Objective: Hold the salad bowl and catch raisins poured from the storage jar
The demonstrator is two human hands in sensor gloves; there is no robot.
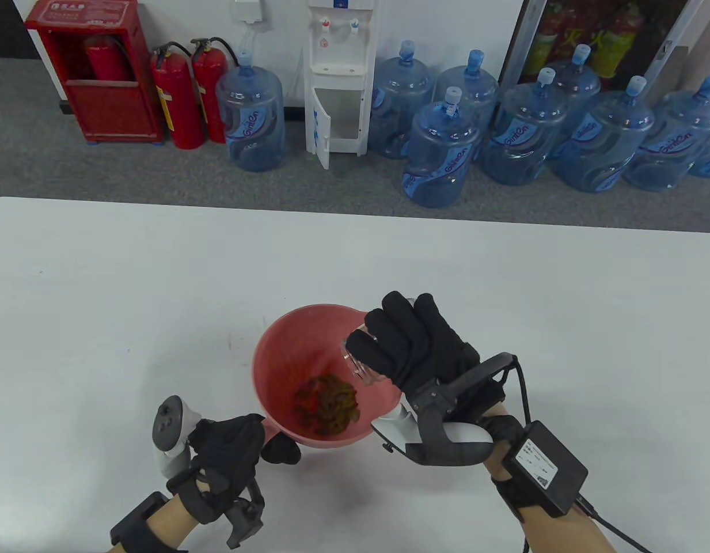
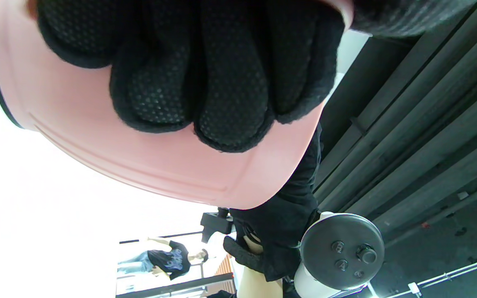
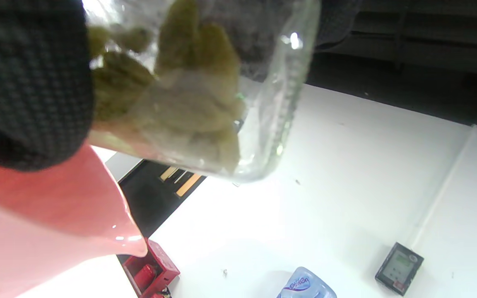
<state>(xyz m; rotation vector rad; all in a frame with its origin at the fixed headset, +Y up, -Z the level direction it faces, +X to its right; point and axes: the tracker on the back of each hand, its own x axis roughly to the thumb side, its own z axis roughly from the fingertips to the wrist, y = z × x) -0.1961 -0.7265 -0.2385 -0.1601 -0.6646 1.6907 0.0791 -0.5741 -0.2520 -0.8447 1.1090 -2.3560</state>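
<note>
A pink salad bowl (image 1: 291,351) is tilted above the white table, with a pile of raisins (image 1: 327,403) in its bottom. My left hand (image 1: 234,449) grips the bowl at its near left rim; in the left wrist view my fingers (image 2: 205,82) press on the bowl's pink underside (image 2: 110,149). My right hand (image 1: 415,345) holds a clear glass storage jar (image 1: 357,360) tipped with its mouth over the bowl. In the right wrist view the jar (image 3: 259,103) still holds greenish raisins (image 3: 189,95) above the bowl's rim (image 3: 97,207).
The white table (image 1: 159,276) spreads around the bowl. Beyond its far edge stand several blue water jugs (image 1: 521,138), a water dispenser (image 1: 340,75) and red fire extinguishers (image 1: 185,92).
</note>
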